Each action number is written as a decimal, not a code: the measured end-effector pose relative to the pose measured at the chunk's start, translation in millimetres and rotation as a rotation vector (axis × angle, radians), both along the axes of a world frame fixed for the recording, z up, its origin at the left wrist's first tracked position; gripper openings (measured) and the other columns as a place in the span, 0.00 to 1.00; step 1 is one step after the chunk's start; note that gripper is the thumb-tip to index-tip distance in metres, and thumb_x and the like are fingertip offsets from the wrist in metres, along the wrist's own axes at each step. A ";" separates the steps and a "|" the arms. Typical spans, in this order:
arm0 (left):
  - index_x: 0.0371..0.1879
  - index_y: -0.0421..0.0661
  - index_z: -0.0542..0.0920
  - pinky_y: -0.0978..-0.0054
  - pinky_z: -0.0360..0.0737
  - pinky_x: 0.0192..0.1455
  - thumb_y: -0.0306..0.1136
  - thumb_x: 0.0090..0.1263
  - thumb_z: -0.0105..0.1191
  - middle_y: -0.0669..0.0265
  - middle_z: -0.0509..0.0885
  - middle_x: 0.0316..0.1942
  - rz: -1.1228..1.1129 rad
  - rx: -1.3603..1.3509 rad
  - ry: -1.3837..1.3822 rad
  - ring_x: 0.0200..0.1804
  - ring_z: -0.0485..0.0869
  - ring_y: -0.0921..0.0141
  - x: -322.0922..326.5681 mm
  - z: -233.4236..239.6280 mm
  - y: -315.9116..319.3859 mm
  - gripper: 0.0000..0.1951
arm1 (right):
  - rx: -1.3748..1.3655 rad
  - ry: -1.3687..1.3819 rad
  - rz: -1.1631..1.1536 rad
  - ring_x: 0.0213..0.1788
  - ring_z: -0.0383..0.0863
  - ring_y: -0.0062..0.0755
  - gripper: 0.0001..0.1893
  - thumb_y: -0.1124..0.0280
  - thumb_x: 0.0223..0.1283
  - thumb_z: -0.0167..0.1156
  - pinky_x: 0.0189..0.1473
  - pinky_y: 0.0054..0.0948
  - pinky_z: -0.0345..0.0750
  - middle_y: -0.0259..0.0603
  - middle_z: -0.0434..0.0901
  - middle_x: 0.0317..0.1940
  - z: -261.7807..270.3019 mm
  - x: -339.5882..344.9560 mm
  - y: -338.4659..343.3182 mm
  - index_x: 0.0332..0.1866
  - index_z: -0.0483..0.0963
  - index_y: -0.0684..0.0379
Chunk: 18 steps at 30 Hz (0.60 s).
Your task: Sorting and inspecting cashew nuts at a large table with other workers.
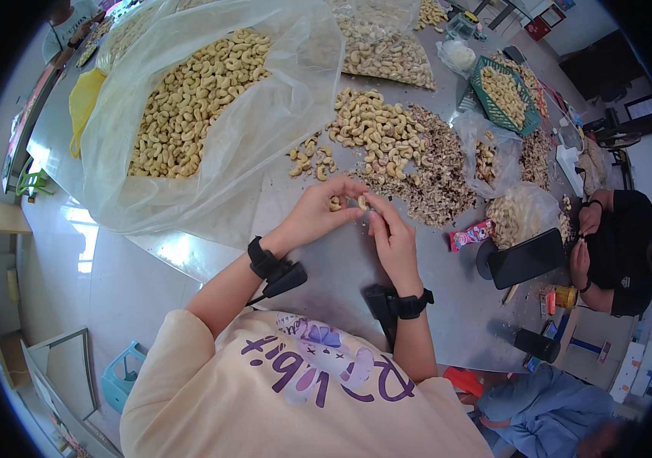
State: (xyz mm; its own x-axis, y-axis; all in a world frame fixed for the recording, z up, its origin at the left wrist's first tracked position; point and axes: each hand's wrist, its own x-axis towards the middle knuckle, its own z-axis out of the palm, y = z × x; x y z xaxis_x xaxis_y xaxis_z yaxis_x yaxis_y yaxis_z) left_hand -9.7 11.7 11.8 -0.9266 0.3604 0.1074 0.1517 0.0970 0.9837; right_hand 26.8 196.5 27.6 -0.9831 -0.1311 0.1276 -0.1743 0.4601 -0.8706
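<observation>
Above the metal table (326, 275), my left hand (317, 209) is curled around a cashew nut (335, 204) lying inside its fingers. Opposite it, my right hand (393, 229) pinches another cashew nut (362, 202) at its fingertips, close to the left fingertips. Just beyond both hands lies a heap of pale cashews (380, 131), with a smaller loose group (311, 157) left of it. Crumbled brown skins and shell bits (440, 172) spread beside the heap. A large clear plastic bag (228, 166) at the left gapes around many cashews (200, 103).
A filled bag (386, 54) lies behind the heap. On the right are a green basket (509, 100), plastic bags (489, 151), a pink packet (470, 235), a phone on a stand (526, 259) and a black cylinder (536, 344). Other people (617, 252) sit around the table.
</observation>
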 end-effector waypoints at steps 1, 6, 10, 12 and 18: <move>0.54 0.40 0.80 0.78 0.77 0.46 0.30 0.68 0.63 0.68 0.85 0.41 -0.006 0.015 -0.009 0.38 0.77 0.78 -0.3 -0.4 -0.1 0.17 | 0.012 -0.021 0.003 0.29 0.84 0.33 0.15 0.72 0.71 0.55 0.34 0.30 0.79 0.44 0.85 0.32 1.8 0.7 -0.5 0.60 0.77 0.53; 0.57 0.40 0.77 0.82 0.75 0.40 0.28 0.74 0.55 0.70 0.84 0.38 -0.028 0.149 -0.123 0.32 0.72 0.80 -0.3 -3.7 2.9 0.15 | 0.024 -0.031 0.006 0.29 0.84 0.34 0.16 0.71 0.71 0.56 0.33 0.31 0.79 0.44 0.84 0.31 1.9 0.9 0.3 0.61 0.75 0.53; 0.55 0.41 0.75 0.78 0.78 0.46 0.27 0.78 0.48 0.65 0.87 0.39 -0.041 0.178 -0.259 0.38 0.82 0.78 0.4 2.9 0.7 0.11 | 0.033 -0.038 -0.007 0.29 0.85 0.35 0.16 0.70 0.71 0.56 0.33 0.31 0.78 0.43 0.83 0.28 -0.7 0.6 0.9 0.62 0.73 0.55; 0.55 0.41 0.74 0.78 0.78 0.46 0.26 0.78 0.46 0.65 0.87 0.39 -0.046 0.155 -0.313 0.40 0.83 0.78 -0.3 5.0 -0.4 0.11 | 0.052 -0.057 -0.012 0.29 0.85 0.35 0.16 0.70 0.71 0.56 0.33 0.31 0.78 0.42 0.83 0.27 -1.3 0.7 1.2 0.62 0.73 0.55; 0.52 0.40 0.74 0.78 0.79 0.45 0.27 0.76 0.50 0.65 0.87 0.38 -0.021 0.226 -0.274 0.42 0.84 0.77 1.9 -2.0 2.5 0.10 | 0.071 -0.081 -0.005 0.29 0.85 0.36 0.15 0.69 0.72 0.55 0.33 0.32 0.78 0.42 0.83 0.27 -2.0 0.6 1.2 0.61 0.73 0.55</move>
State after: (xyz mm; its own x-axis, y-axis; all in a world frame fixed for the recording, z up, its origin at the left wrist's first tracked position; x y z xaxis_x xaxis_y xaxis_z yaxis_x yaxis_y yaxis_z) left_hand -7.8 14.2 9.8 -0.9247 0.3752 -0.0654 -0.1216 -0.1281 0.9843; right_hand 27.4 197.8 25.5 -0.9905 -0.1320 0.0383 -0.1023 0.5222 -0.8467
